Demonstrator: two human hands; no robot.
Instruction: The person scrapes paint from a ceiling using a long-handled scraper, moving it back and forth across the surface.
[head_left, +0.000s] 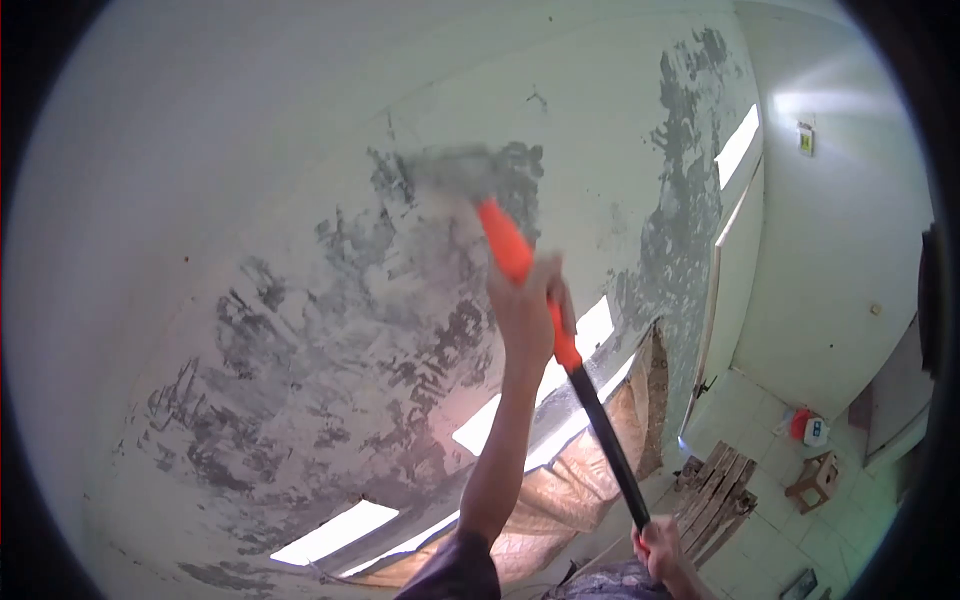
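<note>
A: Quick one. What have you got in your hands?
B: One long-handled tool [566,348], shared between both. Your left hand [530,295] is wrapped round the orange upper part; your right hand [658,548] is wrapped round the low end of the black pole. Both grips look closed up, though some left fingers are hidden.

A: Where's the tool?
B: Slanting up in front of you, its head [455,172] at the upper edge of the grey patches [240,430] on the pale wall [590,150]. Head's blurred: can't tell its shape, or whether its edge touches.

A: Which step are you on?
B: Judging by pose, working the head over the patchy area, left hand guiding, right hand backing it from below. Patches spread well down to the left, plus a separate strip on the right.

A: What does your next move call for?
B: My read: a firm two-handed hold, the head laid evenly to the wall, pressure along the pole. Mind the bright opening [598,325] behind your left hand and the brown sheet [560,475] below it.

A: Anything else about?
B: Wooden planks [715,490] and a small stool [815,480] on the floor beyond your right hand.
</note>
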